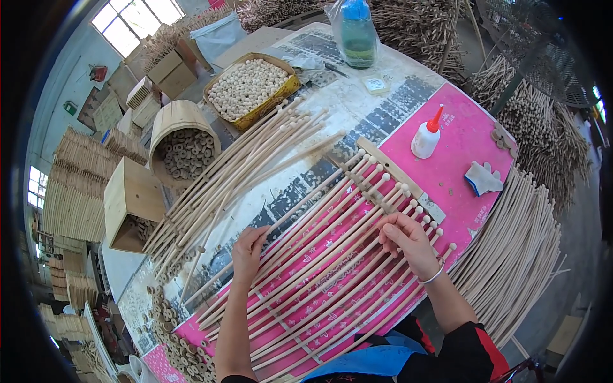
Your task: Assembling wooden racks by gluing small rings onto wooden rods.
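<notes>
Several long wooden sticks (317, 246) lie side by side at a slant, many with a round wooden bead (386, 177) on the far end. A slotted wooden rack (369, 189) crosses them just below the beads. My left hand (248, 254) is closed with its fingertips on the leftmost stick (295, 209). Over the right part of the row hovers my right hand (408, 244), its fingers curled together near the beaded ends. Whatever lies between those fingers, if anything, is hidden. A bracelet circles the right wrist.
Beyond the rack stand a white glue bottle (426, 137) with red tip and a white glove (483, 178). More sticks (239, 169) lie left, near a yellow box of beads (249, 89) and a wooden tub (185, 140) of rings. Loose rings (185, 354) sit lower left; stick bundles (511, 249) rise right.
</notes>
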The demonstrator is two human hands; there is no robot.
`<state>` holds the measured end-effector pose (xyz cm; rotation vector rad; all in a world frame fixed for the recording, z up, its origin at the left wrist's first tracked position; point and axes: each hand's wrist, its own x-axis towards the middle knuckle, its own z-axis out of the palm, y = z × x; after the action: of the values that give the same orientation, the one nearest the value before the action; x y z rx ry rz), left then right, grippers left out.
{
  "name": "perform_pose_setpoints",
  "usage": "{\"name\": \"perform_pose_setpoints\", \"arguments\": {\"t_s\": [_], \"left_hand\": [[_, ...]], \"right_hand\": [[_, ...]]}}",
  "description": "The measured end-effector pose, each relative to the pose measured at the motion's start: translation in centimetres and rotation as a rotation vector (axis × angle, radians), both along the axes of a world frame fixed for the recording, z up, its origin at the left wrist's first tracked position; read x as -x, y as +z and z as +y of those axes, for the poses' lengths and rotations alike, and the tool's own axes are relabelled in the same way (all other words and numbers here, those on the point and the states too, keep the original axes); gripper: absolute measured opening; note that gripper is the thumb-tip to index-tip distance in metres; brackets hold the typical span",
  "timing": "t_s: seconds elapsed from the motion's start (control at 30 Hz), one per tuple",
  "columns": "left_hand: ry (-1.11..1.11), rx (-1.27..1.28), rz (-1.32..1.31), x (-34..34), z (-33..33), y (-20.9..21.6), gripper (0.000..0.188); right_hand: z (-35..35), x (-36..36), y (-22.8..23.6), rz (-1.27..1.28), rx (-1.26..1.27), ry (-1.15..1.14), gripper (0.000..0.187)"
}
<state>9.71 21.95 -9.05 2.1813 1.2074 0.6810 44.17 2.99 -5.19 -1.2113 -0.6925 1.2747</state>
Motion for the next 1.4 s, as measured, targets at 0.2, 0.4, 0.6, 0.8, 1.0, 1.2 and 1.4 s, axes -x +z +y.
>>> {"name": "perform_pose_setpoints", "arguments": {"t_s": [0.2,0.4,0.6,0.8,1.0,1.2,1.4], "left_hand": [[-0.025,-0.252,0.122,-1.1,-0.5,-0.6,0.025],[0.018,-0.281,0.274,-1.0,-2.4,-0.3,0.043],[0.121,-0.18,0.433,1.1,-4.7,-1.5,0.055],[0.161,-0.302,0.506,0.1,-5.6,-2.7,0.053],[0.168,-0.299,0.43,-0.6,-6.2,-3.6,0.052],[0.165,-0.341,0.424,-0.3,-6.3,-3.3,0.053],[0.196,-0.462,0.325,-0.2,-6.1,-4.1,0.057]], "right_hand": [[-1.0,-1.4,0.5,-0.102,0.02,-0.06,0.021],[-3.9,-4.7,1.5,-0.241,0.003,-0.277,0.019],[-0.9,-12.8,-2.7,-0.748,-0.121,-0.458,0.039],[6.8,-24.7,-8.7,-1.037,0.099,-0.435,0.08],[12.6,-32.7,-15.0,-0.778,-0.178,-0.313,0.077],[14.4,-30.2,-13.6,-0.903,-0.081,-0.435,0.068],[13.5,-25.3,-11.5,-0.654,-0.151,-0.529,0.059]]}}
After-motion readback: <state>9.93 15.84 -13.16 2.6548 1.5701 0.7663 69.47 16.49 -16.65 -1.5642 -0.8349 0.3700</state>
